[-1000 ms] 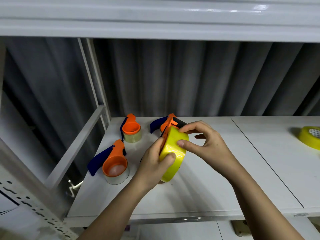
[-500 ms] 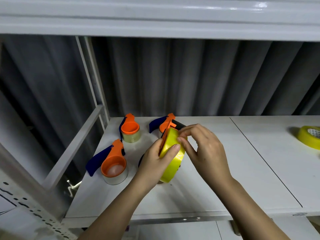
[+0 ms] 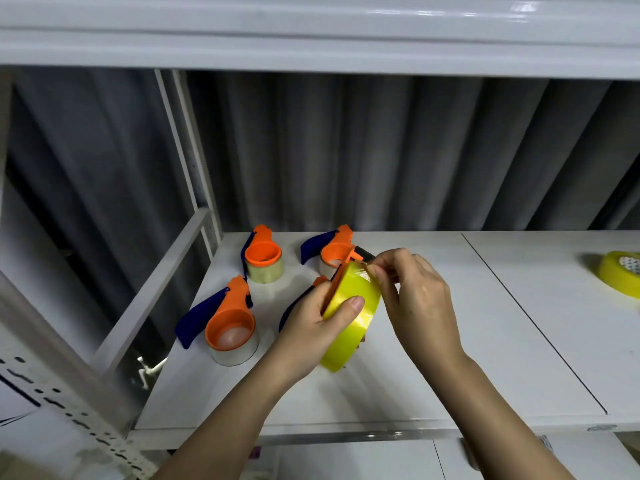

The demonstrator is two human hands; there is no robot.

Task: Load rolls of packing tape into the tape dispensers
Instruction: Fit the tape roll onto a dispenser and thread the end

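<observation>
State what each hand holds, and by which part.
The left hand grips the yellow roll of packing tape, mounted on an orange dispenser, around its rim, thumb on the outer face. The right hand pinches at the roll's top edge.

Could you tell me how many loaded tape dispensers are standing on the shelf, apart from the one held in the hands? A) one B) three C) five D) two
B: three orange-and-blue dispensers stand on the white shelf, the back-left dispenser, the back-middle dispenser and the front-left dispenser, each with a roll on it.
</observation>
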